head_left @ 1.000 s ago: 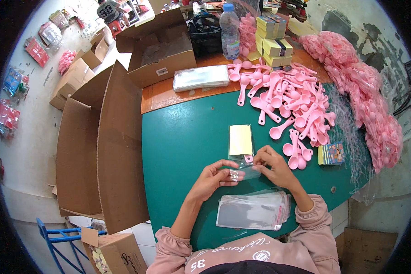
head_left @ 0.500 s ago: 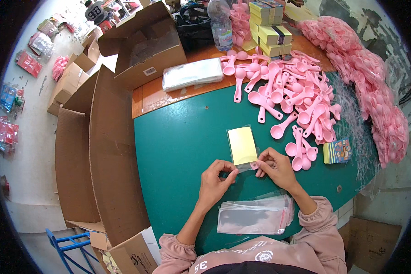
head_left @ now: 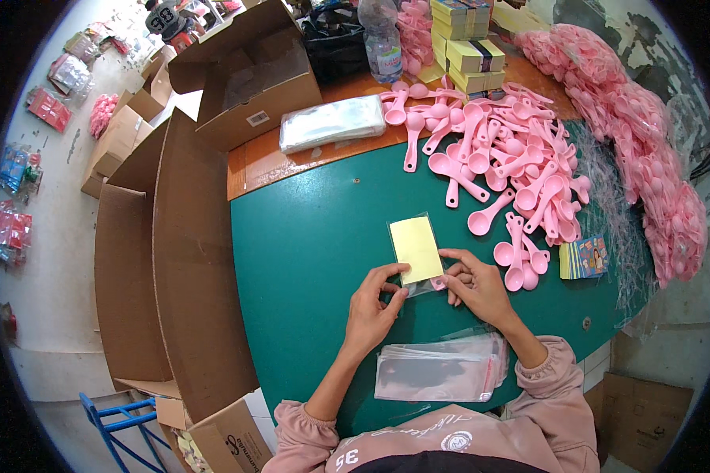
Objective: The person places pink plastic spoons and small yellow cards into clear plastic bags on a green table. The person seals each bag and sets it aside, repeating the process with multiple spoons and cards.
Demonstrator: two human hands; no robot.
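Over the green tabletop, a clear plastic bag (head_left: 423,287) lies between my hands with a plain yellow card (head_left: 416,246) in it. A small pink end, perhaps a spoon handle, peeks out at the card's lower right corner. My left hand (head_left: 373,309) pinches the bag's lower left edge, fingertips over the card's corner. On the other side, my right hand (head_left: 478,289) grips the lower right corner beside the pink end. Closer to my body rests a stack of clear plastic bags (head_left: 434,370). Pink measuring spoons (head_left: 521,162) are heaped beyond my right hand.
A stack of printed cards (head_left: 582,258) sits right of the spoons. Banded card bundles (head_left: 473,59), a water bottle (head_left: 382,47) and a pack of clear bags (head_left: 333,124) stand along the back. Bagged pink spoons (head_left: 647,169) line the right; cardboard boxes (head_left: 193,268) flank the left.
My left hand has shifted up the bag's left side, its fingers now over the card's lower corner. The bag and card have tilted slightly leftward. My right hand stays near the same corner.
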